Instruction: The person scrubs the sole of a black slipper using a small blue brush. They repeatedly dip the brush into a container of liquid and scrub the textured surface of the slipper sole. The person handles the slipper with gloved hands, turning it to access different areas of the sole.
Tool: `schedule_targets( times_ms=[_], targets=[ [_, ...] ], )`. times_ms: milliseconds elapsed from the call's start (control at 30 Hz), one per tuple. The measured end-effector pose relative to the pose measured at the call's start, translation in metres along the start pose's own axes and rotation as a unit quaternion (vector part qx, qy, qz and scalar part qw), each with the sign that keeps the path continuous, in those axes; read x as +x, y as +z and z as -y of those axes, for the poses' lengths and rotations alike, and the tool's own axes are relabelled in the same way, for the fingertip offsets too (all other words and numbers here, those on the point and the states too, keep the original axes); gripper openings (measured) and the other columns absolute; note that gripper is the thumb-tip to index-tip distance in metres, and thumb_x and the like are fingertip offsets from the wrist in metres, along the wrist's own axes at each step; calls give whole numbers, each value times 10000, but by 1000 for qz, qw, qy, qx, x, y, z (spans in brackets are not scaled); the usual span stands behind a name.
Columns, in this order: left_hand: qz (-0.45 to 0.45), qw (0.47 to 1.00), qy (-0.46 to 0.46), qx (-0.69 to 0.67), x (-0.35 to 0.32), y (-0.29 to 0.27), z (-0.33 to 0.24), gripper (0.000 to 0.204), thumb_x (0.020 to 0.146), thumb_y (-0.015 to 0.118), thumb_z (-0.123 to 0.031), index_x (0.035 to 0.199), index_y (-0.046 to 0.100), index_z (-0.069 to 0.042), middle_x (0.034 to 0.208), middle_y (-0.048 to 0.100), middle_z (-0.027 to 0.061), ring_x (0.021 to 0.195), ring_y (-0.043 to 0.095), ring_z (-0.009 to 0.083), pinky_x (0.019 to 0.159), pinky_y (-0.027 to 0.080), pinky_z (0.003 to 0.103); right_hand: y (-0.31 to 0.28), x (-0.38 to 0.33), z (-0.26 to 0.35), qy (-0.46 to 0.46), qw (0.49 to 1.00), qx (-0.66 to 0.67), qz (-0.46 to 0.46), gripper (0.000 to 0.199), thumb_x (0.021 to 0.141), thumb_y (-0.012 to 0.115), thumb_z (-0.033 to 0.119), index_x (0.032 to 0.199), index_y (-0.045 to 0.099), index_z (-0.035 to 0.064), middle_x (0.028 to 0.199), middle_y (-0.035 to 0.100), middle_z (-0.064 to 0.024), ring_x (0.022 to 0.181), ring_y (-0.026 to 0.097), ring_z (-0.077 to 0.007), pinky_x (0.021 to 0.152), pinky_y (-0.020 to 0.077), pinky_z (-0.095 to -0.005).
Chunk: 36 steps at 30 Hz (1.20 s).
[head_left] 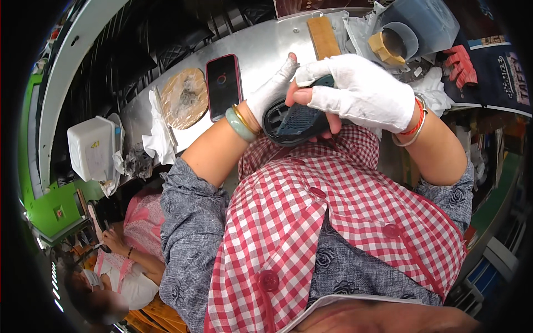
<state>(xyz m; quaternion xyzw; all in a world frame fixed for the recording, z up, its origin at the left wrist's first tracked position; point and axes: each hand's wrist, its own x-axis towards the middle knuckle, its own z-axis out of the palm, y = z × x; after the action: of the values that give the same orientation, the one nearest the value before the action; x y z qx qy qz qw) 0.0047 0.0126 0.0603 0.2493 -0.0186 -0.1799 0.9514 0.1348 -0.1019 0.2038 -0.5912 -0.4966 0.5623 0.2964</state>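
Both my hands wear white fingerless gloves and hold a dark shoe sole (297,119) with a blue-grey mesh-patterned inner face, close to my chest. My left hand (270,93) grips its left end from below, a green bangle and a gold one on that wrist. My right hand (361,91) wraps over the top of the sole, bare fingertips curled onto the sole's edge, with red and silver bracelets on the wrist. My red-and-white checked apron fills the lower view.
A metal workbench (261,50) carries a phone with a red case (224,86), a round tan pad (184,97), white rags (161,136), a wooden block (323,36), clear plastic containers (416,28) and a white box (91,147). Another person in pink (133,250) sits lower left.
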Motion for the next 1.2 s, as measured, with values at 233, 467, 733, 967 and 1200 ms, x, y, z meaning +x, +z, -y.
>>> schedule_targets(
  times_ms=[233,467,733,967,1200],
  targets=[
    [-94,991,2,93,-4,-7,-2,933,815,306,-782,1388,368,-48,1205,535,263,1032,603,305,815,540,333,7,2,5,-4,1000,21,12,229,916,580,226,980,653,19,878,632,-41,488,512,-67,528,424,-212],
    [-187,977,-72,75,-6,18,-14,965,795,400,-775,1434,312,-57,1414,369,244,1199,501,300,902,503,357,-5,-9,-5,-22,1000,0,15,207,894,608,209,967,666,24,878,640,-26,531,532,-71,562,427,-208],
    [-94,994,-26,40,-9,14,-10,856,865,404,-681,1434,288,-52,1369,430,227,1070,591,352,761,559,513,-30,-46,-51,17,996,81,-38,174,901,608,164,963,661,10,967,657,-57,602,565,-85,581,464,-202],
    [-180,978,96,-39,-32,10,-28,517,952,463,-363,1287,419,28,1202,546,241,952,620,419,787,538,538,-70,-88,-81,-105,908,91,-396,280,954,540,292,1045,671,61,712,593,33,577,506,-10,516,358,-159],
    [-179,906,380,-59,-41,12,-22,516,900,491,-266,1358,405,-44,1372,458,129,1257,436,322,1028,339,536,-116,-89,-111,-98,829,7,-550,271,927,591,311,1021,683,73,881,645,31,598,542,-33,535,397,-171]
  ],
)
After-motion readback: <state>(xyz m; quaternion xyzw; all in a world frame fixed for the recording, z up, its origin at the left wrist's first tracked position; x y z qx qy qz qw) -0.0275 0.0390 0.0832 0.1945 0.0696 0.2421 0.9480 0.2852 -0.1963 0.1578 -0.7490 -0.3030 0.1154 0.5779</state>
